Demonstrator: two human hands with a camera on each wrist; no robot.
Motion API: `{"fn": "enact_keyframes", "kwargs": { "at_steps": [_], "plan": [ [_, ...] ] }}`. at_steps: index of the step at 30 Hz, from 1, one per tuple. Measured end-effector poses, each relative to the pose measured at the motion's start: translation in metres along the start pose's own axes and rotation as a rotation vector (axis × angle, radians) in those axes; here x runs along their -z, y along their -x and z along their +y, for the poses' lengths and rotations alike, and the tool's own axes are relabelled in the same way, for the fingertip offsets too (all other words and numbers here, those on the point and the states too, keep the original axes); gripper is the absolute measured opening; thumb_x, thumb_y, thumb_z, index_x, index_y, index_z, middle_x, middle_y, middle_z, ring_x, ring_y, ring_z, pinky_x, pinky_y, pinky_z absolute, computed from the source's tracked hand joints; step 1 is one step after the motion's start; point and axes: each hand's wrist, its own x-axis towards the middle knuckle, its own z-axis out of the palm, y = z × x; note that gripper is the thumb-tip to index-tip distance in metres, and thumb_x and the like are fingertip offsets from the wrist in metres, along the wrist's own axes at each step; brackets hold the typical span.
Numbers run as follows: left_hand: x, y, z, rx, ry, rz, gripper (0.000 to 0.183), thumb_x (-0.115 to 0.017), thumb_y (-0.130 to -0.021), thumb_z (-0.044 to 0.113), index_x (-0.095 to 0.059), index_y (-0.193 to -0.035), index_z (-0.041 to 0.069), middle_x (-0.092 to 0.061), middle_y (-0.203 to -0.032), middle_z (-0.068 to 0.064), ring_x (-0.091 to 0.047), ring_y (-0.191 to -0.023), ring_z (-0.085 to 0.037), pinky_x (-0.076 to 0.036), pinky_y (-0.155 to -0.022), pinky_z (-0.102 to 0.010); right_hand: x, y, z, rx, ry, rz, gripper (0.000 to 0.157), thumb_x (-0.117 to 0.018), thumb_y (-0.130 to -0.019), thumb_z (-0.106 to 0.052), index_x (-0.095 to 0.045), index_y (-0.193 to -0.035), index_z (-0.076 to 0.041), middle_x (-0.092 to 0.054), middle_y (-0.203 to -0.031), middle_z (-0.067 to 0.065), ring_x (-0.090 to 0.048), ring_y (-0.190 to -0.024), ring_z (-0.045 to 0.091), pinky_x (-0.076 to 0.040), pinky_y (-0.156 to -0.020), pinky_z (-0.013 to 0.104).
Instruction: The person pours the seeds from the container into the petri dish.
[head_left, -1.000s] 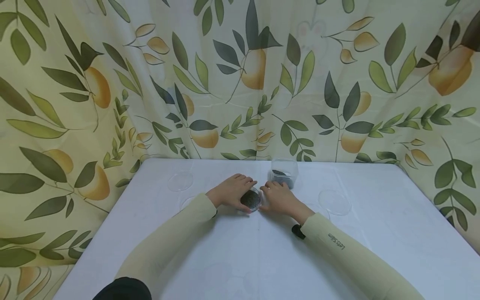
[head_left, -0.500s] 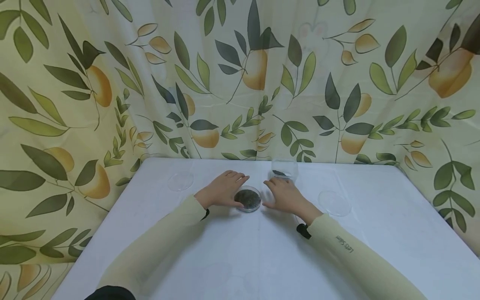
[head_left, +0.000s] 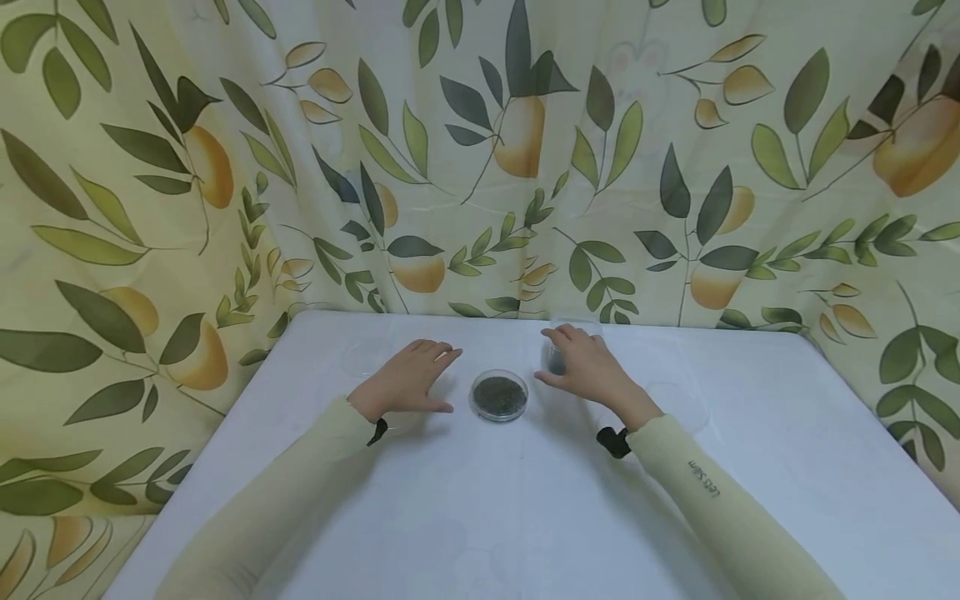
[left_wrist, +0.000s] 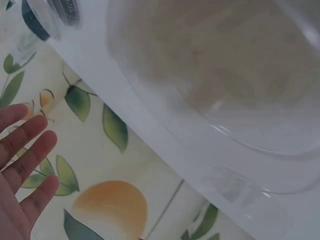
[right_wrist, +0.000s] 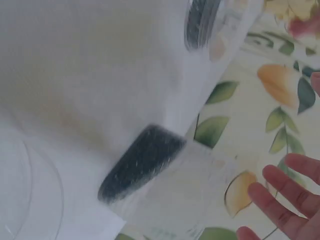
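A round clear petri dish [head_left: 498, 397] filled with dark grains sits on the white table between the two hands. To its left, my left hand [head_left: 408, 377] hovers apart from it, fingers spread and thumb out; the left wrist view also shows this hand [left_wrist: 22, 170] holding nothing. On the dish's other side, my right hand [head_left: 592, 367] has its fingers extended in front of a clear container [head_left: 556, 360], partly hiding it. In the right wrist view the container holds dark grains [right_wrist: 145, 162], and the hand [right_wrist: 290, 195] appears apart from it.
A faint clear round dish or lid [head_left: 363, 358] lies at the back left. Another [head_left: 678, 408] lies to the right of the right hand. A patterned curtain [head_left: 480, 167] hangs behind the table's far edge.
Both hands have drawn away from the petri dish, the left hand to the left and the right hand to the right. The dish now stands in full view, untouched.
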Motion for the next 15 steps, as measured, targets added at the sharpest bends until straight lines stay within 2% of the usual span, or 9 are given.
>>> {"fn": "enact_keyframes", "kwargs": {
  "at_steps": [5,15],
  "plan": [
    [-0.008,0.015,-0.01,0.042,0.011,-0.009,0.088,-0.067,-0.078,0.055,-0.035,-0.143,0.006,-0.046,-0.14,-0.013,-0.041,-0.131,-0.029,-0.028,-0.112,-0.043,0.002,-0.008,0.016,-0.054,-0.042,0.016,0.074,-0.071,-0.08,-0.041,-0.044,-0.137,-0.002,-0.049,-0.134,0.022,-0.046,-0.124,0.039,-0.037,-0.097,0.062],
    [-0.018,0.041,-0.026,0.102,0.004,-0.019,0.089,-0.068,-0.076,0.056,-0.037,-0.142,0.005,-0.047,-0.138,-0.014,-0.042,-0.129,-0.031,-0.03,-0.111,-0.045,0.005,-0.017,0.042,-0.159,-0.166,0.033,0.076,-0.068,-0.082,-0.039,-0.038,-0.14,0.0,-0.043,-0.14,0.024,-0.039,-0.129,0.042,-0.033,-0.104,0.06]
  ]
}}
